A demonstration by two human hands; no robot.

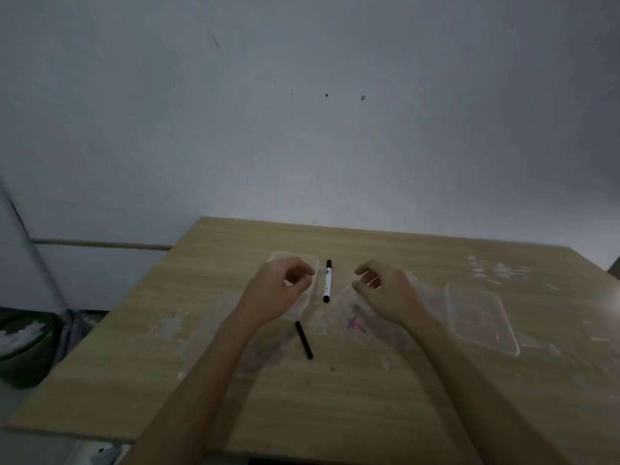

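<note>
A white marker [328,280] with black ends lies on the wooden table [335,397], pointing away from me. A thin black stick or cap [304,339] lies nearer to me, apart from it. My left hand [275,290] hovers just left of the marker, fingers loosely curled, holding nothing. My right hand [385,290] hovers just right of it in the same relaxed curl, also empty. A clear plastic container [310,263] lies partly hidden under my left hand.
A clear plastic lid or tray [481,318] lies at the right of the table. A small pink scrap [355,322] sits by my right wrist. A dark green bin [23,347] stands on the floor at the left. A grey wall rises behind the table.
</note>
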